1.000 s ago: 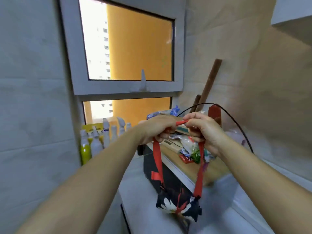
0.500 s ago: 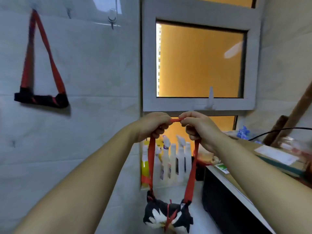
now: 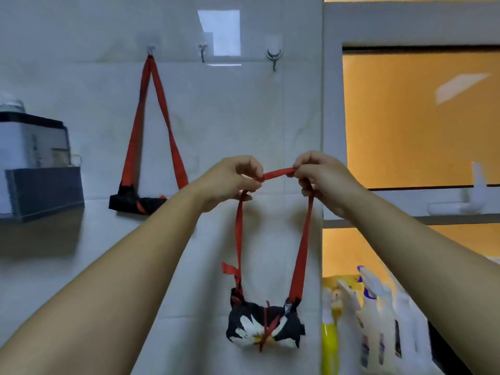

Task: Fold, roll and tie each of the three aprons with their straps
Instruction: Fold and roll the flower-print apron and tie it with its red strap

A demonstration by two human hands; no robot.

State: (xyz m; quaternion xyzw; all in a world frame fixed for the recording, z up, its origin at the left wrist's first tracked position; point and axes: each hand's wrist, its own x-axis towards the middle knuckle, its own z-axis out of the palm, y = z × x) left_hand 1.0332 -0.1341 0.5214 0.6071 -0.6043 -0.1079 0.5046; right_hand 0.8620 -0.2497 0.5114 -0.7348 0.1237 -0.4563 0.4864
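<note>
Before the pale tiled wall [image 3: 89,109], field of view now squarely on a row of three stick-on hooks. Left hook [image 3: 150,48] carries a dark rolled apron bundle [image 3: 136,204] hung by its red strap. Middle hook [image 3: 202,50] and right hook [image 3: 273,56] are bare.

Change noted: a second ago we faced the window and a cluttered wooden tabletop. We have since swung left, and the black-and-white printed apron roll [image 3: 263,324] came along with us. Our hands were then almost touching and have since drawn apart, so a short run of the red neck strap [image 3: 278,173] lies stretched flat between them.

We read this as follows: the roll is already cinched with its red tie, so folding, rolling and tying look done for this apron. The opened loop seems meant for one of the bare hooks. A third apron is not in view.

Left hand [image 3: 232,180]: fingers curled, pinching the strap at thumb and fingertips. Right hand [image 3: 322,177]: same pinch at the other end of the stretched run. Two strap legs drop from the hands to the roll, which hangs below them, just left of the white spray bottles [image 3: 370,307]. Whether it touches the wall we cannot tell.
</note>
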